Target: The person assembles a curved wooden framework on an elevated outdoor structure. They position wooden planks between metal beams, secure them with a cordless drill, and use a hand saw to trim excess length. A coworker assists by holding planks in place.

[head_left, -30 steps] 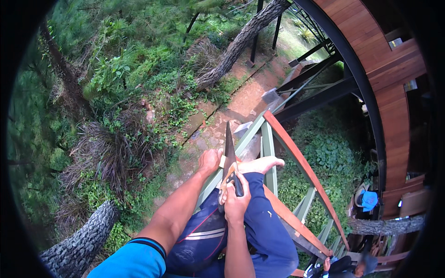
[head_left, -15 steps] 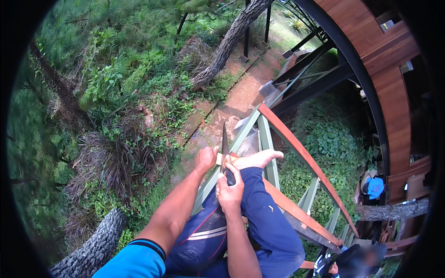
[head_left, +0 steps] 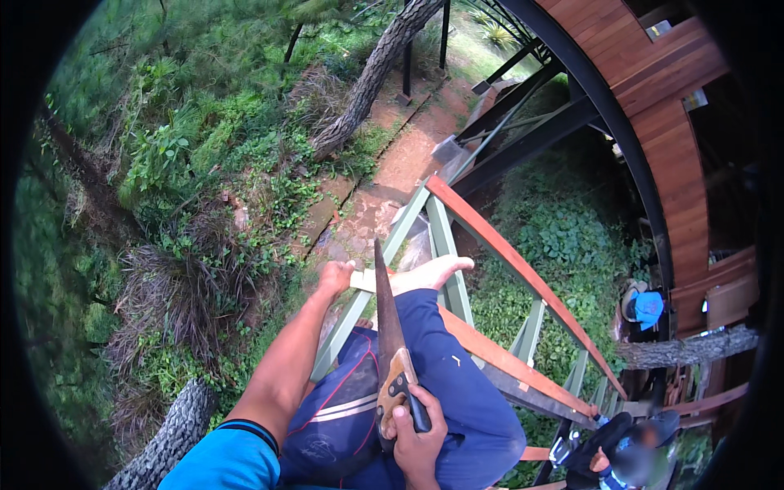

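Note:
My right hand (head_left: 420, 441) is wrapped round the handle of a hand saw (head_left: 389, 318), low in front of my lap. The saw's long dark blade points away from me, its tip beyond the pale wood strip (head_left: 364, 281). My left hand (head_left: 333, 278) is closed on the left end of that strip, which lies across a green metal beam (head_left: 351, 314). Beside the strip rests my bare foot (head_left: 433, 274). Part of the strip is hidden behind the blade, so I cannot tell whether the teeth touch it.
Green framing with red-brown timber edges (head_left: 523, 269) curves away to the right, above ground plants. A person in dark clothes (head_left: 600, 457) is at the lower right; another in a blue top (head_left: 648, 309) is farther right. Tree trunks (head_left: 380, 77) and a wooden deck (head_left: 665, 163) stand around.
My right hand has drawn the saw back toward my body, so more of its blade and handle shows. My left hand stays on the strip. The whole view has shifted slightly.

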The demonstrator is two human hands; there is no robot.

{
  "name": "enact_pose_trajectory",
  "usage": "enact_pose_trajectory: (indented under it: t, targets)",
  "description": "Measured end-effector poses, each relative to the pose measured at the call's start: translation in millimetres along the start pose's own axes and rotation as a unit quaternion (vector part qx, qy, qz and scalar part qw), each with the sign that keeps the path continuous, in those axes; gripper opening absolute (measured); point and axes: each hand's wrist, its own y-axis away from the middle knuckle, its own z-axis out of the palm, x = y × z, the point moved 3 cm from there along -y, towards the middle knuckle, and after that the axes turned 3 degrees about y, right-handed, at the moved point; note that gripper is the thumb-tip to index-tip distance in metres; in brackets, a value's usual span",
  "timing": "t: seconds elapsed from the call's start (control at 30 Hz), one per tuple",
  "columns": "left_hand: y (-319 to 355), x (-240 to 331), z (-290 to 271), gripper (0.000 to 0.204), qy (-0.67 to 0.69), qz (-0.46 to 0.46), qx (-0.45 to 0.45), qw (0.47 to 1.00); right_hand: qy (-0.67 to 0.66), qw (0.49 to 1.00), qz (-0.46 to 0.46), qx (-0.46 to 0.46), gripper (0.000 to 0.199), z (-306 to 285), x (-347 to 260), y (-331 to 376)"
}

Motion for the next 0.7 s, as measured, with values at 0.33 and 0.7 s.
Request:
enact_pose_trajectory:
  t: [0.33, 0.7]
  targets:
    - [57.3, 56.2, -19.3, 0.041, -0.139, 0.263, 0.127, 0.946, 0.102, 0.985, -0.022, 0.139, 0.039, -63.0, -85.7, 89.7]
    - [190.8, 67.9, -20.8, 0.027, 0.021, 0.222, -0.041, 0.974, 0.482, 0.748, -0.086, 0.449, 0.033, -207.4, -53.7, 247.5]
